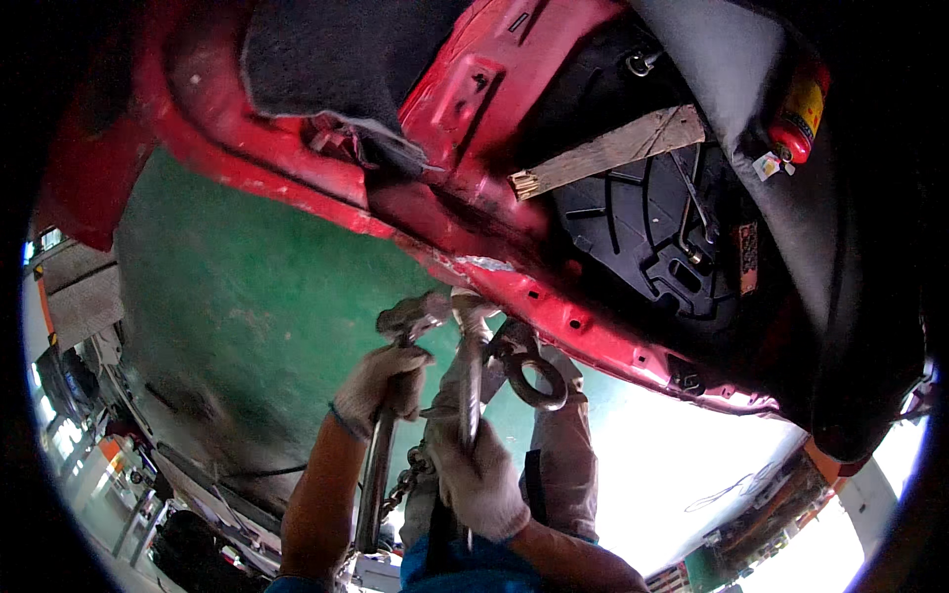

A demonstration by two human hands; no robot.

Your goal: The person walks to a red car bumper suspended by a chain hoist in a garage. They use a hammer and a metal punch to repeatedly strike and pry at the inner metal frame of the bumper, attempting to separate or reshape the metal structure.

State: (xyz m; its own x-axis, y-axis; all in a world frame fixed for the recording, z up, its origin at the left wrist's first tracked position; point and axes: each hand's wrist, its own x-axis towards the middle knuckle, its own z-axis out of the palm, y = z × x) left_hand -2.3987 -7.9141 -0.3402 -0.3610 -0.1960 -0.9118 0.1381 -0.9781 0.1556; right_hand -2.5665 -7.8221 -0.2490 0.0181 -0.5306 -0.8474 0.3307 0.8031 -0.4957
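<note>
My left hand [384, 383], in a white knit glove, is closed round the steel handle of a hammer [410, 314]. The hammer's head stands just above the fist, left of the red car body edge [554, 311]. Also gloved, my right hand [482, 479] grips a shiny metal bar [472, 390] held upright. The bar's upper end reaches the bent, scraped edge of the red panel; whether it touches cannot be made out. Right of the bar, a steel pulling clamp with a ring [535, 381] sits at the panel's lower edge. A chain [403, 486] hangs between my arms.
Inside the open trunk lie a wooden board [618, 148], a wheel wrench [687, 232] and black lining [613, 217]. A red fire extinguisher [799, 119] is at the upper right. Green floor [247, 296] spreads left, with equipment and tyres [193, 553] beyond.
</note>
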